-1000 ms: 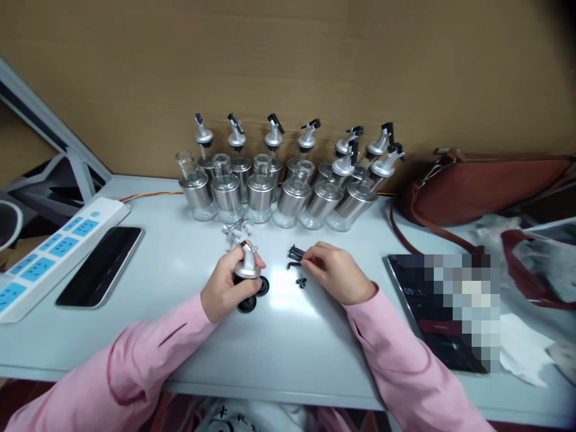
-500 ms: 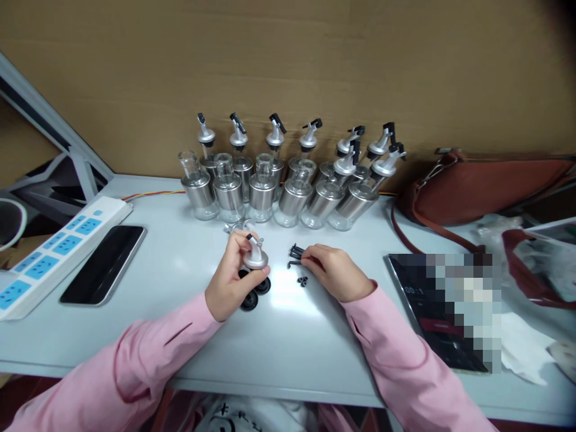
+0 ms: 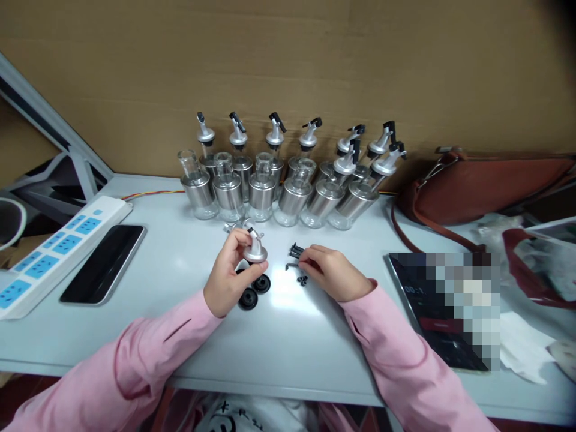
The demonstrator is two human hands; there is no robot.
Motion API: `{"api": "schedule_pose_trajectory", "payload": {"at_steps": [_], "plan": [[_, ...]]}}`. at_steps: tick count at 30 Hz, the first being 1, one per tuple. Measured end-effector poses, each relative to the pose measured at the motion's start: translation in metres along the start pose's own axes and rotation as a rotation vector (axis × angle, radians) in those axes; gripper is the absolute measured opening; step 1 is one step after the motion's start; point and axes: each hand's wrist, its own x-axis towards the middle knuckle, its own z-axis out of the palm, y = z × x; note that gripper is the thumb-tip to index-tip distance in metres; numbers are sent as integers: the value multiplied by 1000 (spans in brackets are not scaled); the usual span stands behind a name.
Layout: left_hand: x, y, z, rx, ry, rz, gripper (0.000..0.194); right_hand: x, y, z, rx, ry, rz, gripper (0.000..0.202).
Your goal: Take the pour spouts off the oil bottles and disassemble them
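Note:
My left hand grips a silver pourer top upright between thumb and fingers, above several round black discs. Silver pieces lie just behind it. To the right, my right hand pinches a small black bent piece at its fingertips. Several black rods lie just behind those fingertips, and small black parts lie in front of them.
Glass bottles with steel bands stand in two rows at the back, several with pourers. A power strip and a phone lie left. On the right are a tablet, a brown bag and white tissue.
The pourer top in my left hand has shifted slightly back and tilted a little. My right fingertips have drawn slightly away from the rods, with the bent piece moving slightly left and forward.

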Motion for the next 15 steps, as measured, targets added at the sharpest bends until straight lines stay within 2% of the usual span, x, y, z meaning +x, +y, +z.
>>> {"api": "schedule_pose_trajectory", "payload": {"at_steps": [6, 15], "plan": [[2, 2, 0, 3, 12, -11, 23, 0, 0, -1, 21, -21, 11, 10], [3, 2, 0, 10, 17, -23, 24, -1, 2, 0, 29, 10, -48, 14]]}}
